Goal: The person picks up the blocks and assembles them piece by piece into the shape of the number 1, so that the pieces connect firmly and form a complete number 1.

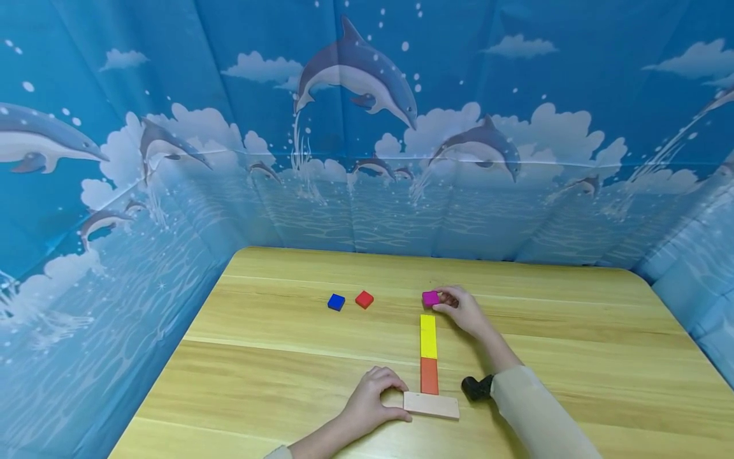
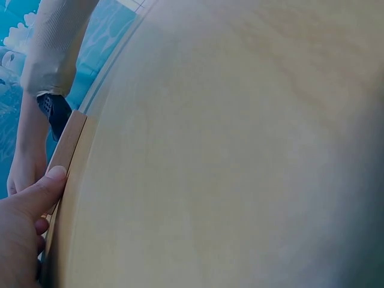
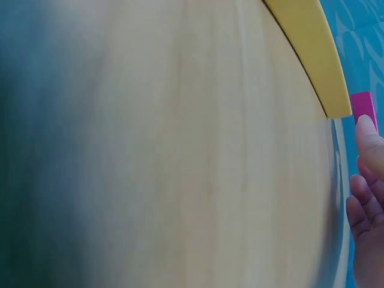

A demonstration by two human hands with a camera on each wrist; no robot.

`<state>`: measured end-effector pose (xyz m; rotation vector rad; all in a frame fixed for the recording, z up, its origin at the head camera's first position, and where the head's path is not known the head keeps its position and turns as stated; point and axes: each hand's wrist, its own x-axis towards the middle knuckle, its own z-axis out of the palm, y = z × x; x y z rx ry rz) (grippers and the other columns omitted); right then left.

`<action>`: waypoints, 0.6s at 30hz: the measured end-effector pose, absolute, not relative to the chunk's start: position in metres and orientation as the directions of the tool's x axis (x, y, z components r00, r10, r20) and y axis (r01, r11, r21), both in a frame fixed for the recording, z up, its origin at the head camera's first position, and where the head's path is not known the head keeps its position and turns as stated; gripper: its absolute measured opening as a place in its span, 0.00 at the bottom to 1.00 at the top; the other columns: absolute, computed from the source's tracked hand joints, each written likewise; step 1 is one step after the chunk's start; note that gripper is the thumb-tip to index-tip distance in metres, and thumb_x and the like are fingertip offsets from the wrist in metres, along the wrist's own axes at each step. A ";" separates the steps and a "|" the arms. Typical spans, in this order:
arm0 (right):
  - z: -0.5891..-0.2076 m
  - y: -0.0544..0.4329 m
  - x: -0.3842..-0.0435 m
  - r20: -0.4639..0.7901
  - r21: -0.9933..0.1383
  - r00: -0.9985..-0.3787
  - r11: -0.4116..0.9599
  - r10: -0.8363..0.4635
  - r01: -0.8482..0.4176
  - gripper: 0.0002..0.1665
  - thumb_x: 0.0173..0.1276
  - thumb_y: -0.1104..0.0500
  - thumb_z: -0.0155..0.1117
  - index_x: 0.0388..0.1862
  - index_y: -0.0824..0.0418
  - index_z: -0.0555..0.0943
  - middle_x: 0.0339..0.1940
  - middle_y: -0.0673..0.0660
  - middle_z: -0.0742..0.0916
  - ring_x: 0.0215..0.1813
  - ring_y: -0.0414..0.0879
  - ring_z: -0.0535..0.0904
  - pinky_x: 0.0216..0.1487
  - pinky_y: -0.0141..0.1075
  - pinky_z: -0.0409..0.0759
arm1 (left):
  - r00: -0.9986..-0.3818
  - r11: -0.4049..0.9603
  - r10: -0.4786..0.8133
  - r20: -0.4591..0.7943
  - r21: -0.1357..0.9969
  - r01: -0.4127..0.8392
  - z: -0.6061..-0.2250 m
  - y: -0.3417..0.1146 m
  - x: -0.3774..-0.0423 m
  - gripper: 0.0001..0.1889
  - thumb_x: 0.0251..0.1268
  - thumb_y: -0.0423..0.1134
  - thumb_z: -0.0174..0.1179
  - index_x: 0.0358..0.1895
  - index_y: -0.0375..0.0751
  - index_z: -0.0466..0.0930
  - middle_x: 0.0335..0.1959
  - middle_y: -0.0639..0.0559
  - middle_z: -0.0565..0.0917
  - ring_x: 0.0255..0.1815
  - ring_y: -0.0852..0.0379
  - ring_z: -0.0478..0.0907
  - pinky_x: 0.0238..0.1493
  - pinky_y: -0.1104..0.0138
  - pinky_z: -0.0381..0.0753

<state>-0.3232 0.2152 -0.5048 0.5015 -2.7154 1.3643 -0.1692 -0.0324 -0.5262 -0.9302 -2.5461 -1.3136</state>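
My right hand [image 1: 463, 311] pinches a small magenta block [image 1: 431, 298] between thumb and fingers, just past the far end of a yellow block [image 1: 428, 336]. The right wrist view shows the thumb on the magenta block [image 3: 363, 107] close to the yellow block's end. An orange block [image 1: 429, 376] continues the line from the yellow one toward me. Across its near end lies a plain wooden block [image 1: 431, 405], forming a T-like shape. My left hand [image 1: 369, 400] holds this wooden block by its left end, thumb along the near side and fingers at the far corner.
A blue block [image 1: 336, 302] and a red block [image 1: 364, 299] lie to the left on the wooden table [image 1: 258, 357]. A black device [image 1: 477, 387] sits at the right wrist, beside the sleeve. Behind the table hangs a dolphin-print curtain [image 1: 367, 210].
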 end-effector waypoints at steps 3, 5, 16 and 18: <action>-0.505 0.214 -0.323 0.193 -0.771 -0.940 0.549 -0.282 -0.323 0.21 0.58 0.65 0.65 0.51 0.70 0.76 0.36 0.61 0.79 0.36 0.48 0.73 0.36 0.35 0.73 | -0.804 0.430 0.465 0.370 0.699 0.571 -0.525 -0.032 -0.169 0.20 0.34 0.49 0.73 0.35 0.48 0.80 0.34 0.62 0.78 0.39 0.67 0.69 0.44 0.75 0.70; -0.506 0.213 -0.323 0.186 -0.772 -0.938 0.547 -0.292 -0.323 0.21 0.58 0.65 0.65 0.51 0.69 0.76 0.37 0.60 0.79 0.37 0.48 0.73 0.36 0.34 0.73 | -0.805 0.431 0.466 0.367 0.700 0.569 -0.526 -0.033 -0.169 0.20 0.35 0.49 0.73 0.35 0.48 0.80 0.34 0.62 0.78 0.39 0.67 0.69 0.44 0.75 0.70; -0.511 0.217 -0.328 0.173 -0.749 -0.912 0.551 -0.373 -0.368 0.20 0.59 0.63 0.64 0.50 0.69 0.77 0.39 0.59 0.79 0.37 0.47 0.70 0.37 0.34 0.71 | -0.810 0.438 0.467 0.355 0.703 0.560 -0.525 -0.033 -0.169 0.19 0.35 0.49 0.72 0.35 0.49 0.80 0.34 0.63 0.78 0.39 0.67 0.69 0.44 0.75 0.70; -0.512 0.218 -0.329 0.172 -0.750 -0.908 0.547 -0.382 -0.372 0.19 0.59 0.63 0.64 0.49 0.68 0.78 0.38 0.58 0.79 0.37 0.47 0.70 0.36 0.34 0.71 | -0.812 0.440 0.466 0.352 0.704 0.557 -0.525 -0.033 -0.169 0.19 0.35 0.49 0.72 0.35 0.49 0.80 0.34 0.63 0.78 0.39 0.67 0.69 0.44 0.75 0.70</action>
